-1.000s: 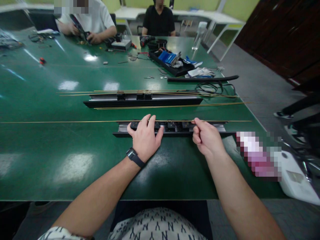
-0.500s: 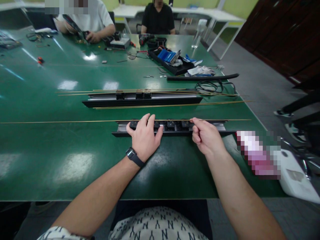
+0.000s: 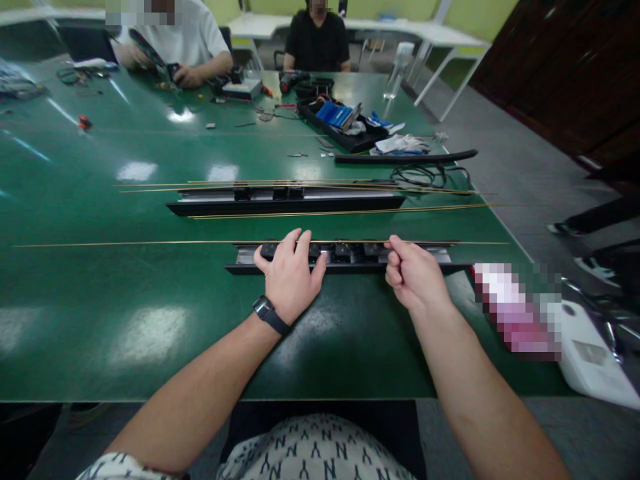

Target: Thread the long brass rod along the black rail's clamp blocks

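Note:
A black-edged metal channel lies crosswise in front of me, with several small black blocks set inside it. Along its far edge runs a long, thin brass-coloured rod that sticks out past both ends. My left hand rests over the left part of the channel, fingers spread across the blocks and covering some of them. Near the right end, my right hand is closed, pinching the rod between thumb and forefinger just above the channel.
Behind lies a second channel with more thin rods around it. Farther back are a black strip, a coiled cable, a black tray and a clear bottle. Two people sit across the green table.
The brass-coloured rod has slid a little to the right, and my right hand has shifted slightly that way with it. My left hand stays in place on the channel.

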